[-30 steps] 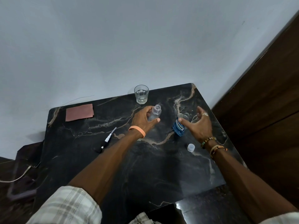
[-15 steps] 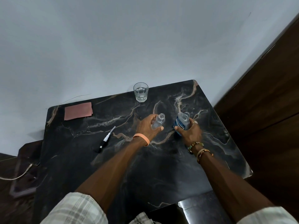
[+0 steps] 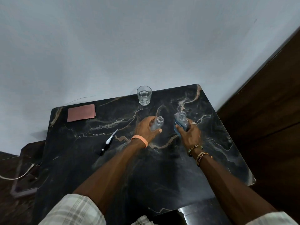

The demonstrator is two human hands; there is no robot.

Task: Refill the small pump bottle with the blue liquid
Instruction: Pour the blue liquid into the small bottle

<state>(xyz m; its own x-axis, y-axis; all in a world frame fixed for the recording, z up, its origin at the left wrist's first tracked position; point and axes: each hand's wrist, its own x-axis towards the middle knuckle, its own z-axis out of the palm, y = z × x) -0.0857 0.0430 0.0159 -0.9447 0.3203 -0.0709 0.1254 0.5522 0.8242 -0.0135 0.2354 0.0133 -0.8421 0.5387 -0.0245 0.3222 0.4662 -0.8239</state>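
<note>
Head view: our left hand (image 3: 144,129) grips the uncapped small bottle (image 3: 156,125), right hand (image 3: 190,135) the blue bottle (image 3: 181,121); narrow mouths, so we risk spilling.

Plaid short sleeves (image 3: 73,210), peach wristband (image 3: 140,140) on left wrist, beaded bracelet (image 3: 194,148) and woven band (image 3: 202,157) on right wrist, ring (image 3: 193,123) on right hand (image 3: 190,135)

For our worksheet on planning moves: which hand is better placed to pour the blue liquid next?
Right: the right hand grips the open blue bottle, beside the open small bottle held by the left hand.
</note>
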